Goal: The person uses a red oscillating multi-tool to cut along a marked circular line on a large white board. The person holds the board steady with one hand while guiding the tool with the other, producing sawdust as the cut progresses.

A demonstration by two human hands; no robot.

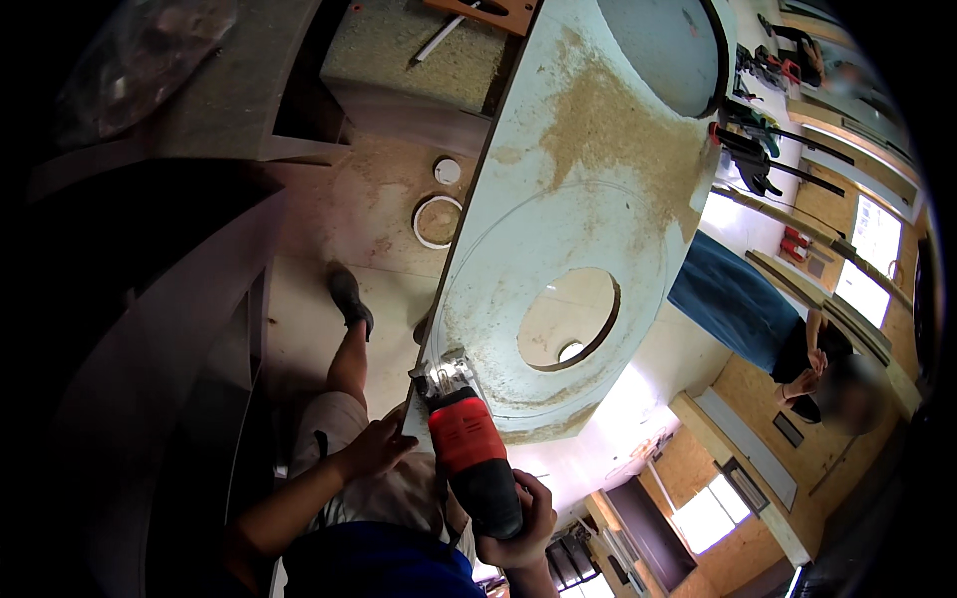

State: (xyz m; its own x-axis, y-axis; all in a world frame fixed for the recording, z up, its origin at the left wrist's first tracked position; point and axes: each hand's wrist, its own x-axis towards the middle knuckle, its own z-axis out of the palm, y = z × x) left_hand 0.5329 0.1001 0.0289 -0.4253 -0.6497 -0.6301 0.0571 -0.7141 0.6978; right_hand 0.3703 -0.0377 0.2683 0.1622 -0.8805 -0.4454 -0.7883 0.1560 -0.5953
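Observation:
My right hand (523,523) is wrapped around the rear of a red and black jigsaw (471,448). The tool's metal foot rests on a pale board (498,229) near its left edge, beside a drawn circle line. My left hand (374,447) is closed at the board's near left corner, where its fingers meet the edge; part of the grip is hidden. Inside the drawn circle is a round hole (568,319) cut through the board. Farther up lies a larger round opening (668,45) with a dark rim. Sawdust (618,125) covers the board between the two.
At upper left stands a dusty surface (409,65) with a pencil-like stick (439,38) on it. A white ring (437,221) and a small white disc (447,171) lie on the floor. Clamps (743,154) sit by the far right edge. Another person (778,339) stands beyond the board.

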